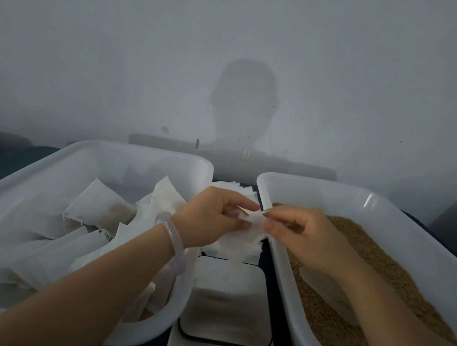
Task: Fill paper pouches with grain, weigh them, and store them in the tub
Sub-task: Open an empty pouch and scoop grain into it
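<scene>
My left hand (212, 216) and right hand (299, 235) meet fingertip to fingertip, both pinching the top edge of an empty paper pouch (252, 219) whose body hangs below my fingers. Straight under it lies the steel platform of the weighing scale (225, 306), fitted into the narrow lane between two white tubs. The storage tub (140, 150) sits to the left of my left hand, its near-side rim running under my wrist and bracelet (175, 244), with filled pouches (98, 205) heaped inside. The grain tub (332, 187) lies under my right hand, its inner rim just beside the held pouch; brown grain (367, 256) covers its floor, and a pale scoop (327, 291) rests in it beneath my right forearm. Beyond my fingers a stack of flat pouches (234, 187) fills the gap between the tubs' far corners.
</scene>
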The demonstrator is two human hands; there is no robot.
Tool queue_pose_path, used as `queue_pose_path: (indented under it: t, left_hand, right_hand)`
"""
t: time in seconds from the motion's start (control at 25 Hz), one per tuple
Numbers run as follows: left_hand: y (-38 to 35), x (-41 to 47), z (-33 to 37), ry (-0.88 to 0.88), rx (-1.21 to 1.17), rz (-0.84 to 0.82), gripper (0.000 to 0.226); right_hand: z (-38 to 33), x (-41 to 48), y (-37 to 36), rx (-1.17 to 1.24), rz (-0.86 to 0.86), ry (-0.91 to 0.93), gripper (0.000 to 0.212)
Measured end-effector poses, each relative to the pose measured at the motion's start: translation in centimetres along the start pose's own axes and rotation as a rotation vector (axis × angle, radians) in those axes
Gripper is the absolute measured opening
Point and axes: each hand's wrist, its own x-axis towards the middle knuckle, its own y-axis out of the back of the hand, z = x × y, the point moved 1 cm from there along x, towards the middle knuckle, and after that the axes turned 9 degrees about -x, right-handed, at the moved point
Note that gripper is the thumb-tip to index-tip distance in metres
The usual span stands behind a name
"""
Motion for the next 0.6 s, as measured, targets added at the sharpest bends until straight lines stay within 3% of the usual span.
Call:
queue_pose_path:
  t: [0.2, 0.28, 0.36, 0.44, 0.56, 0.6]
  left_hand:
    - [-0.6, -0.2, 0.2, -0.11, 0.151, 0.094, 0.03]
    - [-1.0, -0.3, 0.7, -0.228, 0.28, 0.111, 0.028]
    - [-1.3, -0.4, 1.1, -0.374, 0.423, 0.109, 0.024]
    - [-1.4, -0.3, 1.4, -0.44, 0.514, 0.083, 0.023]
    - [-1.2, -0.5, 1.7, -0.431, 0.61, 0.073, 0.023]
    - [-1.1, -0.6, 1.7, -0.418, 0.642, 0.094, 0.024]
  right_hand:
    - [0.4, 0.7, -1.0, 0.251, 0.126, -0.227, 0.021]
    - [0.2, 0.8, -1.2, 0.456, 0.095, -0.329, 0.011]
    - [-0.2, 0.6, -0.9, 0.621, -0.009, -0.403, 0.023]
    - [-0.3, 0.3, -0.6, 0.609, -0.104, -0.438, 0.038]
    - [-0.3, 0.2, -0.4, 0.39, -0.074, -0.367, 0.012]
    - [-0.2, 0.2, -0.3, 0.3, -0.041, -0.324, 0.015]
